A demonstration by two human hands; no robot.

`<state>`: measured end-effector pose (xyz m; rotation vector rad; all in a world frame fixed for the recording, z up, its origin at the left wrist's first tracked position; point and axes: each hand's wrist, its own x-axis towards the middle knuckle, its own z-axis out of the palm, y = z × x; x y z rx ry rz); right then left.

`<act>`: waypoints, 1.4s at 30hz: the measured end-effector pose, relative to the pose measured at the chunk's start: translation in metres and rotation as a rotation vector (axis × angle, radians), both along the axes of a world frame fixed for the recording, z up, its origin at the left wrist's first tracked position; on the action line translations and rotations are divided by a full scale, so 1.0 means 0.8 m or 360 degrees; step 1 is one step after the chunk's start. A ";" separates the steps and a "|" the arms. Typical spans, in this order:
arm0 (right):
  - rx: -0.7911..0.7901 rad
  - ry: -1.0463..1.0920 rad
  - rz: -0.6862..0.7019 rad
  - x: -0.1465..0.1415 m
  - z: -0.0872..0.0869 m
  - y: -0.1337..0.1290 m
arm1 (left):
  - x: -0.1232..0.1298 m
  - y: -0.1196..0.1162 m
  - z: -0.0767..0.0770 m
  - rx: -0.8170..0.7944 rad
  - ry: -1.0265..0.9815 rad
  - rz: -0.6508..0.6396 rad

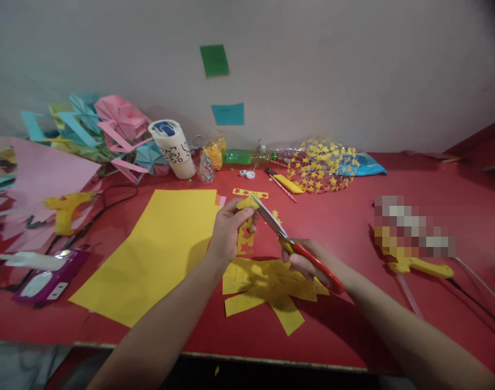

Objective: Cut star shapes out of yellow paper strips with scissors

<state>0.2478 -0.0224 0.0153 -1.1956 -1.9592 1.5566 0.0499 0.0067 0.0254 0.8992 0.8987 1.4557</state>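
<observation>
My left hand (230,230) pinches a small piece of yellow paper (247,203) between thumb and fingers. In my right hand (304,260) is a pair of scissors (312,264) with red handles; its blade tips reach the held paper. Just below my left hand lies a yellow strip (246,245) with star-shaped holes, and another punched strip (250,193) lies behind it. A few cut yellow stars (275,218) rest close to the blades. Beneath both hands several yellow paper strips (267,281) are spread in an overlapping pile.
Large yellow sheets (161,244) lie on the left. Glue guns stand at left (68,211) and right (418,265), with trailing cords. A purple power strip (52,276), a white tumbler (173,151), a knife with yellow handle (288,184) and a star-covered clear ball (322,165) surround the work.
</observation>
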 end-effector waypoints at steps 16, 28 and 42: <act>-0.0014 0.0077 0.0018 0.002 -0.008 -0.005 | 0.005 -0.003 0.004 -0.0065 -0.0113 -0.0042; -0.0100 0.0064 -0.0112 0.002 -0.023 -0.008 | 0.006 -0.002 0.001 -0.0057 -0.0023 -0.0011; -0.0142 0.0027 -0.0151 0.001 -0.022 -0.006 | 0.003 0.000 0.000 -0.0037 0.0014 -0.0017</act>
